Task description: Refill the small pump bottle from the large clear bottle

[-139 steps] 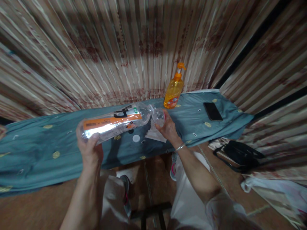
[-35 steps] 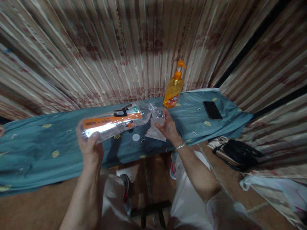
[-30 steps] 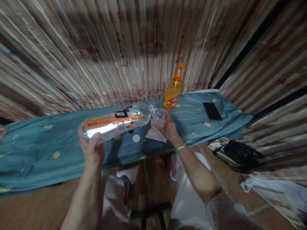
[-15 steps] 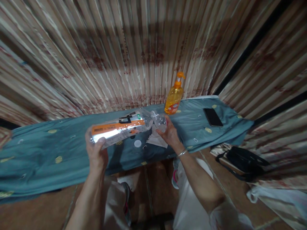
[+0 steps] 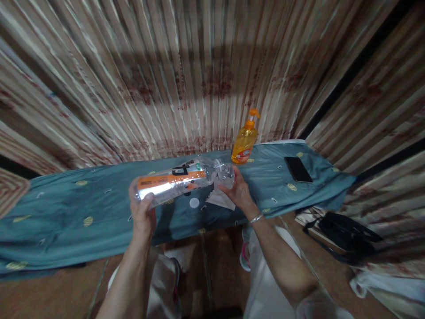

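A large clear plastic bottle (image 5: 172, 179) with an orange and silver label lies nearly level in the air, its neck toward the right. Around its base wraps my left hand (image 5: 143, 212), the thumb on the near side. My right hand (image 5: 239, 191) is closed on a small clear plastic cup (image 5: 226, 175), held against the bottle's mouth. Whether liquid passes between them I cannot tell. Below lie a white paper tissue (image 5: 222, 199) and a round white cap (image 5: 194, 203) on the teal cloth (image 5: 109, 217).
An orange pump bottle (image 5: 244, 146) stands at the back, just beyond the cup. Farther right lies a black phone (image 5: 298, 169). A pleated curtain (image 5: 212, 79) hangs behind the cloth-covered surface. On the floor at right is a black bag (image 5: 348, 232).
The whole view has shifted slightly, so everything appears a little lower and to the right. Both hands keep their hold on the bottle and the cup, with hardly any change between them.
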`<state>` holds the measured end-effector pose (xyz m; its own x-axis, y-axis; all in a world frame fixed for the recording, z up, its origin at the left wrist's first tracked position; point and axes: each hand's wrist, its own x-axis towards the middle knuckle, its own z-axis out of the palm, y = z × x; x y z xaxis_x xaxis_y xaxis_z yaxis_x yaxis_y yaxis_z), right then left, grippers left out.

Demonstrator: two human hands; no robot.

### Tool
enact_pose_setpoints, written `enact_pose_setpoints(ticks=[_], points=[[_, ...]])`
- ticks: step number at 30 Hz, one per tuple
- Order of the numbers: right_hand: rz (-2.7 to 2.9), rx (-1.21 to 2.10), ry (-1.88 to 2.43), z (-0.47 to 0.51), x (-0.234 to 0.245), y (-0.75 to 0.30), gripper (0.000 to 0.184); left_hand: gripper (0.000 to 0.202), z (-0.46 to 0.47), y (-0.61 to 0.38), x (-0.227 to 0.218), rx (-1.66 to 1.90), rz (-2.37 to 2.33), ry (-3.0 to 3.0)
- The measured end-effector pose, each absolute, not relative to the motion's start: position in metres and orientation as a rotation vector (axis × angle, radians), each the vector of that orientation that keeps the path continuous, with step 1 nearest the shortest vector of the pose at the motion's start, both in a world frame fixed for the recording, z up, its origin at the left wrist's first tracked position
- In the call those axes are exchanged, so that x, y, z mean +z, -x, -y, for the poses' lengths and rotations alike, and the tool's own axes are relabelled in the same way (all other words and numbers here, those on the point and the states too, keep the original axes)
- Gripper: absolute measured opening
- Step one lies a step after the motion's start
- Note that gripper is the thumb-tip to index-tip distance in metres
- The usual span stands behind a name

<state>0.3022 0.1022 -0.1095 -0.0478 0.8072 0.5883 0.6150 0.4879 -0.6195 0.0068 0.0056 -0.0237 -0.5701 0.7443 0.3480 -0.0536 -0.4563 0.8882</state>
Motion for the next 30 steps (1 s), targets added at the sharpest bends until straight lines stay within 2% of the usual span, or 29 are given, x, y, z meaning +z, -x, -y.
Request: enact_pose_setpoints(ticks=[11, 17, 30], points=[[1.767, 0.196, 1.210, -0.104, -0.114, -0.303, 0.086, 0.062, -0.004, -0.014, -0.017, 2.069, -1.170, -0.819], [1.783, 0.222, 1.216, -0.105, -0.114, -0.302, 0.086, 0.049, 0.000, -0.018, -0.010, 2.039, -1.158, -0.816], [1.771, 0.205, 1.171, -0.106, -0.115, -0.299, 0.083, 0.046, 0.002, -0.021, -0.003, 2.036, -1.141, -0.727]])
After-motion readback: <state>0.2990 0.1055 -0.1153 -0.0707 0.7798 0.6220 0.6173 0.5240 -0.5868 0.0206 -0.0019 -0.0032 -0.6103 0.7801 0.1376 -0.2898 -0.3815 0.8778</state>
